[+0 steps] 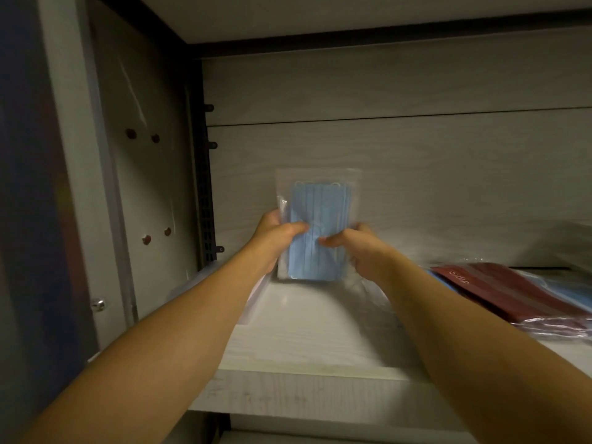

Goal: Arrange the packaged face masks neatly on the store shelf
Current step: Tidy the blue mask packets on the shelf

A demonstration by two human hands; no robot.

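Spanning the whole view, the pale wood-grain store shelf (304,341) sits in a cabinet bay with a matching back panel and a left side wall, and its board offers a flat base with a wall to lean goods against, which seems to be why the work happens at the back left. Lying flat at the right end of the board, well apart from the hands, a loose pile of dark red packaged masks in clear wrap (499,293) with blue packs beneath it looks like stock not yet stood up. Near the back panel, the clear plastic pack of light blue pleated face masks (315,225) stands upright, its bottom edge at or just above the board; contact is hard to tell. Gripping its left edge, the left hand (275,235) has its thumb across the front and fingers curled behind, while the right hand (355,243) pinches the right edge likewise, probably steadying the floppy pack square and upright.
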